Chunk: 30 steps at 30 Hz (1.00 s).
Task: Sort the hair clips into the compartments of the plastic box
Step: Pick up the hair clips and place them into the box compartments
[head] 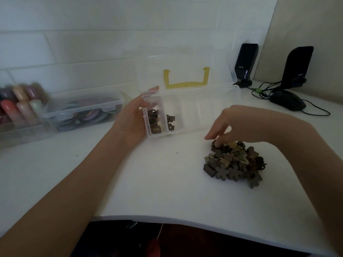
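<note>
The white table (157, 182) is filling the view, and the clear plastic box (213, 101) is sitting far-centre on it, lid standing open behind with a yellow handle (185, 84) showing through. The left hand (130, 117) is wrapping the box's left end, thumb over the rim, fingers clamped on the wall, bracing it. Near-right, the pile of hair clips (235, 164) is lying well apart from the box, and the right hand (228, 123) is dipping into its far edge, fingertips (213, 137) drawn together over a dark clip, though I cannot tell if they are gripping it yet.

My advice: pinch just 1 clip, lift it clear so neighbours are not tangling along, and match its shape before dropping.

Now the compartments: the leftmost is holding several dark brown clips (154, 121), the 2nd is holding a few smaller dark ones (170, 122), and those to the right are looking empty. Far-left, another lidded clear case (83, 110) is holding coloured flat pieces, too blurred to name.
</note>
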### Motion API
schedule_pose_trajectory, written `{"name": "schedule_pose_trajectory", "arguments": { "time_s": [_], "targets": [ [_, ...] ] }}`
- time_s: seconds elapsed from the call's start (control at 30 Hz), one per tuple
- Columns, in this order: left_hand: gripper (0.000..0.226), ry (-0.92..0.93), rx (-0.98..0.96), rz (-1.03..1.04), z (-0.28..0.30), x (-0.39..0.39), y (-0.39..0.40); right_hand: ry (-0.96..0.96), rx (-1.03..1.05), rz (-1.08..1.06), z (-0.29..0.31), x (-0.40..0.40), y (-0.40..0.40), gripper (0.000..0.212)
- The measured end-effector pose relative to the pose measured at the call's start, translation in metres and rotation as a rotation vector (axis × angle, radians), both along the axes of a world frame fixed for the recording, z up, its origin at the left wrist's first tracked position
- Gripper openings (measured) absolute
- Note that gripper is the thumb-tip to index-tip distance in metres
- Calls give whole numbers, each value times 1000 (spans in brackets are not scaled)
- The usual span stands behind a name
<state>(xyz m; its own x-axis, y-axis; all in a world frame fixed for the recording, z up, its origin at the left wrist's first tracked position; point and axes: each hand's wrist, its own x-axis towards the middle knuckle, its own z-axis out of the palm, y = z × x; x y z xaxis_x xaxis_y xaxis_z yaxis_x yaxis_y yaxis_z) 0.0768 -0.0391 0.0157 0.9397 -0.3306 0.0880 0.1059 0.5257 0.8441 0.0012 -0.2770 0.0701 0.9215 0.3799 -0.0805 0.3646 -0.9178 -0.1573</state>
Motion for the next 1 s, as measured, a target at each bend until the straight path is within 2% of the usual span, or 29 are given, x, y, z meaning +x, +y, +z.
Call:
{"name": "schedule_pose_trajectory", "arguments": {
  "time_s": [0.13, 0.23, 0.37, 0.5, 0.63, 0.7, 0.8, 1.0],
  "targets": [
    [53, 4, -3, -19, 2, -1, 0, 39, 34, -22, -2, 2, -1, 22],
    [67, 3, -14, -46, 3, -1, -1, 59, 103, -46, 4, 2, -6, 21],
    [79, -2, -18, -52, 3, -2, -2, 86, 48, -50, 1, 0, -4, 23],
    [66, -17, -1, -57, 2, 0, 0, 60, 20, -33, -3, 1, 1, 14],
    [60, -26, 7, -68, 0, 1, 0, 17, 99, 46, -2, 1, 6, 11],
    [61, -19, 11, -63, -1, 3, -1, -74, 208, 101, -3, -1, 14, 13],
    [67, -50, 69, -76, -4, 5, -4, -326, 462, 161, -4, -4, 28, 15],
    [54, -172, 214, -143, -10, 4, -11, -757, 391, 108, -20, 1, 61, 13]
  ]
}}
